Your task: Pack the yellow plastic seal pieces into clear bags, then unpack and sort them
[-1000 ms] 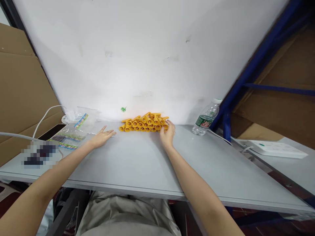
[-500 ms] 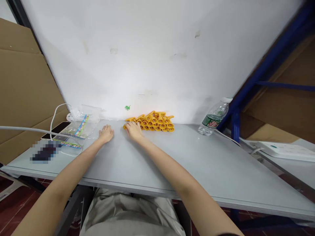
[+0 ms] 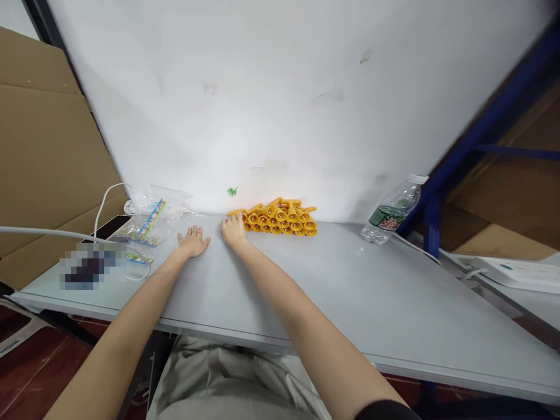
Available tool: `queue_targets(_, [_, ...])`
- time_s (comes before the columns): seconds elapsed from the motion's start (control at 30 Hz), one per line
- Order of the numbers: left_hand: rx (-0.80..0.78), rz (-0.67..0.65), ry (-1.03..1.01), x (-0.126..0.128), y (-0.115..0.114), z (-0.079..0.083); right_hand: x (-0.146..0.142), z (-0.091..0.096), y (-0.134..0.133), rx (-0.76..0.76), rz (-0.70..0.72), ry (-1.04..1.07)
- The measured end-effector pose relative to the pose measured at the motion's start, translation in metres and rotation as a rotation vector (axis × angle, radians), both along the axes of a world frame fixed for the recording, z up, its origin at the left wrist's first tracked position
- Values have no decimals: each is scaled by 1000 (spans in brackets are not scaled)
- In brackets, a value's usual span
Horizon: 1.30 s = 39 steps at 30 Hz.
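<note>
A stack of several small yellow plastic pieces (image 3: 280, 217) lies against the white wall at the back of the grey table (image 3: 306, 291). My right hand (image 3: 233, 228) rests at the left end of that stack, fingers touching the nearest yellow piece; whether it grips one is hidden. My left hand (image 3: 193, 241) lies flat on the table just left of it, fingers spread and holding nothing. Clear plastic bags with coloured strips (image 3: 149, 219) lie left of my left hand.
A water bottle (image 3: 391, 211) stands at the back right. A white cable (image 3: 105, 201) and a dark phone (image 3: 109, 224) lie at the left, next to cardboard (image 3: 44, 151). A white power strip (image 3: 516, 271) sits at far right beside a blue rack post (image 3: 431, 233).
My right hand has moved from the right end of the yellow stack across to its left end. My left hand stayed flat on the table. The view shifted slightly.
</note>
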<state>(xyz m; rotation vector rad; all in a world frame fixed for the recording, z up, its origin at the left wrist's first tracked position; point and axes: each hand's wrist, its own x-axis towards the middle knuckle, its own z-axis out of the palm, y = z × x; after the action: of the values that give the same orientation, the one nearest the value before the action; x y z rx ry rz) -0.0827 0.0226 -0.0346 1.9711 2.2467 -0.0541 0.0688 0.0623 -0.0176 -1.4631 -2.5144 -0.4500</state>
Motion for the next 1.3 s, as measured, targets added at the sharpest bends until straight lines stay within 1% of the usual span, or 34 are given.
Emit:
queue_targets(0.13, [-5, -14, 0, 1, -1, 2, -2, 3, -1, -60, -9, -9])
queue_targets(0.23, [-18, -17, -2, 1, -1, 4, 1, 5, -3, -53, -22, 14])
queue_targets(0.3, [-18, -17, -5, 1, -1, 4, 4, 6, -6, -31, -30, 81])
queue_targets(0.4, [-3, -18, -6, 2, -1, 6, 10, 7, -9, -4, -46, 245])
queue_targets(0.5, [27, -31, 1, 4, -3, 11, 17, 5, -11, -25, -62, 472])
queue_targets(0.57, [71, -24, 4, 8, -4, 15, 22, 2, -13, -47, -30, 662])
queue_targets(0.67, [159, 38, -7, 12, -3, 18, 31, -3, -18, -106, 52, 945])
queue_targets(0.73, [213, 66, -22, 12, -1, 17, 38, -5, -23, -174, 83, 1074])
queue_targets(0.8, [245, 60, -40, 10, 0, 16, 46, -6, -29, -233, 124, 1138])
queue_targets(0.9, [272, 31, -77, 3, -1, 14, 59, -9, -35, -278, 235, 1117])
queue_targets(1.1, [385, -18, -141, -8, -5, 16, 79, -14, -39, -323, 431, 923])
queue_targets(1.2, [431, -55, -199, -13, -5, 18, 84, -11, -39, -328, 487, 884])
queue_targets(1.3, [446, -105, -239, -18, -5, 20, 86, -5, -39, -307, 506, 827])
